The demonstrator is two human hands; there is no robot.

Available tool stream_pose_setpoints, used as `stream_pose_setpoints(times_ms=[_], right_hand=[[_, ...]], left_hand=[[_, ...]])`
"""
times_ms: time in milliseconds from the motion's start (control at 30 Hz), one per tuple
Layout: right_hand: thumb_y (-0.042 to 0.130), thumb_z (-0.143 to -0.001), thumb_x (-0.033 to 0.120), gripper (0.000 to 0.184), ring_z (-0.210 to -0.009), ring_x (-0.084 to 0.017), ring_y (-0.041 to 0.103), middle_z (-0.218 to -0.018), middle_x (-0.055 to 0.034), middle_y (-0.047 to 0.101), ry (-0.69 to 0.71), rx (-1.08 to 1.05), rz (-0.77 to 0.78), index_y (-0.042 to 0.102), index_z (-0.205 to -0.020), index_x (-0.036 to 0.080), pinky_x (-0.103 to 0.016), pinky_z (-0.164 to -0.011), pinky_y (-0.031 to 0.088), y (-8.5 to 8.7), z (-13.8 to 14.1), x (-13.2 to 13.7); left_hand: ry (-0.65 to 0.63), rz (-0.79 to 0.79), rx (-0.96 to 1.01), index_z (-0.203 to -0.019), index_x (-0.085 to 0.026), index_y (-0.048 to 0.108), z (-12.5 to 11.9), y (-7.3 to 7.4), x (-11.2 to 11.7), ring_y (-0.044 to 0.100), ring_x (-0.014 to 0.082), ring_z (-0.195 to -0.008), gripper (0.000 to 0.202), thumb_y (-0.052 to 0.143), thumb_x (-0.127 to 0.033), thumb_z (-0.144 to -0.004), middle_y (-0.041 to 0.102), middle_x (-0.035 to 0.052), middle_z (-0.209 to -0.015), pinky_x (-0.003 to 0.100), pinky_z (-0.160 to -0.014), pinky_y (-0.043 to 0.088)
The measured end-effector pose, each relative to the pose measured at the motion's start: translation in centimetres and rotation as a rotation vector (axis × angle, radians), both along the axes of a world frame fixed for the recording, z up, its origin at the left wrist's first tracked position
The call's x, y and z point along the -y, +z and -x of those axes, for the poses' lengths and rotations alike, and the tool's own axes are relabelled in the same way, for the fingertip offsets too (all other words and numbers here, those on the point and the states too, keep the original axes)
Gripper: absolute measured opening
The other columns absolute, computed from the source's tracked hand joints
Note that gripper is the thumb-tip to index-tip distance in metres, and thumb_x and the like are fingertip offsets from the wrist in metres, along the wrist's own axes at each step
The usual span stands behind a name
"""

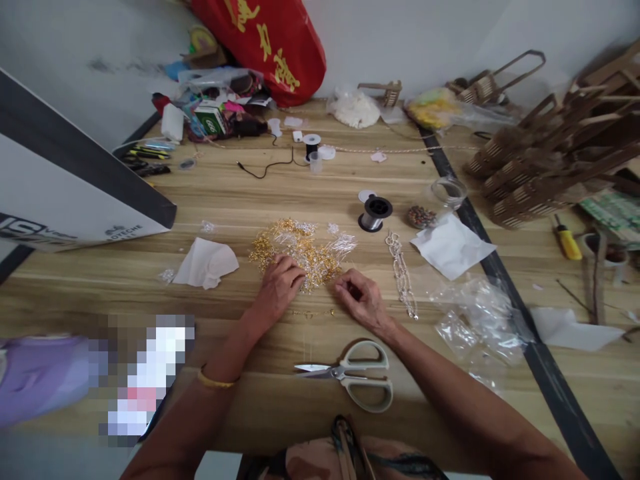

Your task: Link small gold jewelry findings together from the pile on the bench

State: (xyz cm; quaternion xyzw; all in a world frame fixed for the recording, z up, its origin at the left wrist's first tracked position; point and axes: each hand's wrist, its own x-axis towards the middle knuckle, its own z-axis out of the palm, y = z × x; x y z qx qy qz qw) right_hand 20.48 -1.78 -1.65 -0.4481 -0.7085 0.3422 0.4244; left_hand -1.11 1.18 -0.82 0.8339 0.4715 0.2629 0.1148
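Note:
A heap of small gold and silver beads and pins (300, 250) lies in the middle of the wooden table (240, 200). My left hand (277, 288) rests at the heap's near edge with its fingers curled and pinched into the beads. My right hand (359, 298) sits just right of the heap, fingers pinched together on something too small to make out. A thin strand with gold beads (313, 312) lies on the table between my hands. Grey-handled scissors (350, 375) lie closed near the table's front edge, below my right hand.
A spool of clear thread (375, 213), a silver bead chain (401, 273), a dish of dark beads (421, 216), white paper (451, 248) and clear plastic bags (475, 313) lie right. A crumpled tissue (207, 263) lies left. Wooden baskets (545, 160) and a red bag (270, 47) stand behind.

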Motion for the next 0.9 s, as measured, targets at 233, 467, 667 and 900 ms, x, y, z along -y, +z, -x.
stream_pose_setpoints(times_ms=[233, 467, 667, 900], right_hand=[[0.054, -0.085, 0.021, 0.008, -0.057, -0.009, 0.045, -0.069, -0.0002, 0.054, -0.002, -0.013, -0.001, 0.058, -0.080, 0.016, -0.021, -0.050, 0.036, 0.07, -0.04, 0.03], [0.053, -0.085, 0.022, 0.010, -0.056, -0.009, 0.045, -0.068, -0.0002, 0.052, 0.009, -0.020, -0.003, 0.058, -0.079, 0.016, -0.021, -0.049, 0.036, 0.21, -0.08, 0.07], [0.054, -0.084, 0.021, 0.008, -0.056, -0.009, 0.045, -0.067, 0.0001, 0.052, 0.005, -0.038, -0.022, 0.058, -0.079, 0.016, -0.021, -0.049, 0.036, 0.00, -0.09, 0.08], [0.054, -0.084, 0.021, 0.007, -0.057, -0.009, 0.047, -0.069, -0.0002, 0.054, 0.011, -0.021, -0.023, 0.059, -0.081, 0.017, -0.021, -0.050, 0.036, 0.07, -0.13, 0.24]], left_hand=[[-0.032, -0.021, -0.016, -0.082, -0.016, 0.067, -0.08, 0.01, 0.02, 0.048, 0.0218, -0.096, 0.015, 0.053, -0.018, -0.087, 0.061, 0.0058, -0.083, 0.038, -0.087, 0.043], [-0.022, -0.050, 0.036, -0.079, -0.017, 0.067, 0.12, -0.28, -0.06, 0.050, 0.0218, -0.097, 0.012, 0.057, -0.018, -0.084, 0.063, 0.0058, -0.083, 0.037, -0.087, 0.044], [-0.003, -0.076, 0.070, -0.077, -0.017, 0.067, 0.26, -0.26, -0.05, 0.053, 0.0220, -0.094, 0.009, 0.059, -0.016, -0.081, 0.067, 0.0063, -0.082, 0.037, -0.086, 0.045], [-0.023, -0.056, 0.071, -0.073, -0.017, 0.064, -0.05, 0.35, 0.06, 0.057, 0.0193, -0.083, 0.010, 0.058, -0.011, -0.078, 0.066, 0.0046, -0.075, 0.032, -0.076, 0.047]])
